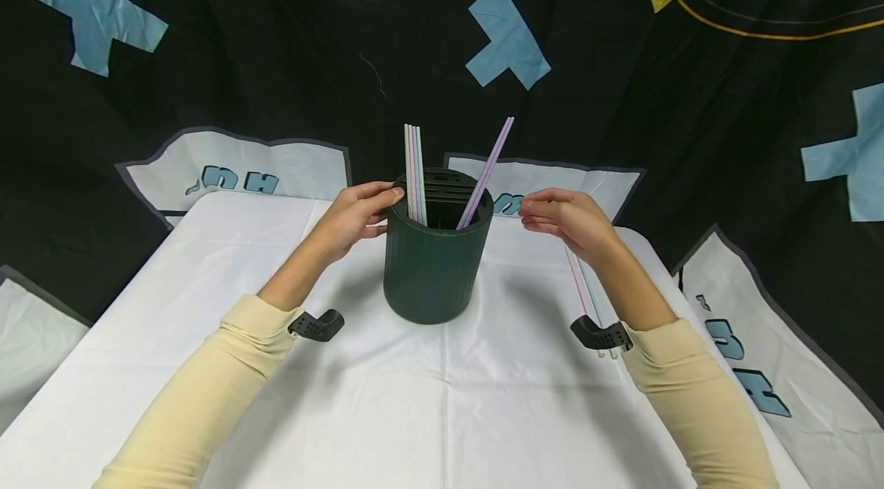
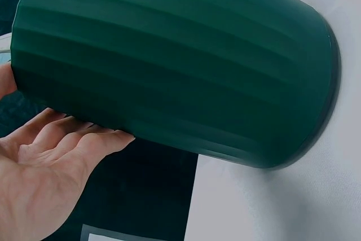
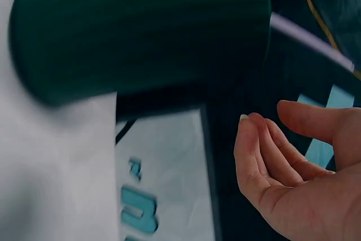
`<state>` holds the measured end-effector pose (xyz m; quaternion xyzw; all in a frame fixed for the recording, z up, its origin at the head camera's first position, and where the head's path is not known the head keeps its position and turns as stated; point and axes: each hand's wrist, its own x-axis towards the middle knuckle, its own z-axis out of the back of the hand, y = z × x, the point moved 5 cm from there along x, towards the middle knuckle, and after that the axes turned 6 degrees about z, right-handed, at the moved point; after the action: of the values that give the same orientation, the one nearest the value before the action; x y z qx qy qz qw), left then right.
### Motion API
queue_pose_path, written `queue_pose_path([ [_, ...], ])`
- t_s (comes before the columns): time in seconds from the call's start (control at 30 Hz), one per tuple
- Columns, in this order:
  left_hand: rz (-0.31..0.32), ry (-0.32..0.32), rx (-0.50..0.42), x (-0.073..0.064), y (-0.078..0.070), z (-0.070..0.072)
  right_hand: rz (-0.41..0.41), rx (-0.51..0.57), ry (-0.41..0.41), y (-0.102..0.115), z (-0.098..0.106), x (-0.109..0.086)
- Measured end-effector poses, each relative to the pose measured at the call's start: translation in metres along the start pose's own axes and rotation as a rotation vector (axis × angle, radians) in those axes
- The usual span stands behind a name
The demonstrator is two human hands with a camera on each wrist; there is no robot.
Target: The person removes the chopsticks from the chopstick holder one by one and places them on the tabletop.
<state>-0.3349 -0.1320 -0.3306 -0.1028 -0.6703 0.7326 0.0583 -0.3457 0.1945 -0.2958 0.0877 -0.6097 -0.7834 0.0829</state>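
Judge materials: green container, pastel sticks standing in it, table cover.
Green container: likely moulded plastic, satin finish; smooth, evenly coloured wall with shallow ribs and soft highlights.

Pastel sticks: probably plastic, since they look slim, straight and uniformly coloured; too small to judge the finish or rule out coated paper.

Table cover: looks like matte woven fabric; fold creases, and fine texture in the left wrist view.

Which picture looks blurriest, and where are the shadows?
Right wrist view: blurriest and dim, the green bin soft-edged, the right hand sharper; left wrist view: the bin's ribs show more clearly; head view: fairly crisp, soft shadows on the white tablecloth either side of the bin.
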Motion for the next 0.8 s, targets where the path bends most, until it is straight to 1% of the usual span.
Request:
queue_pose_path([
  [0.2,0.000,0.002,0.000,0.000,0.000,0.000,0.064,0.040,0.021,0.023,-0.026,0.001],
  [0.3,0.001,0.003,0.000,0.000,0.000,0.000,0.103,0.064,0.020,0.032,-0.034,0.002],
  [0.4,0.003,0.002,0.000,0.000,0.000,0.000,0.123,0.106,0.021,0.039,-0.040,0.003],
  [0.53,0.008,0.002,0.000,0.001,0.001,-0.001,0.119,0.138,0.038,0.042,-0.044,0.006],
  [0.67,0.007,0.002,0.002,0.001,0.000,-0.002,0.110,0.137,0.041,0.043,-0.046,0.008],
  [0.8,0.003,0.002,0.007,0.000,0.000,-0.001,0.118,0.124,0.037,0.042,-0.048,0.010],
])
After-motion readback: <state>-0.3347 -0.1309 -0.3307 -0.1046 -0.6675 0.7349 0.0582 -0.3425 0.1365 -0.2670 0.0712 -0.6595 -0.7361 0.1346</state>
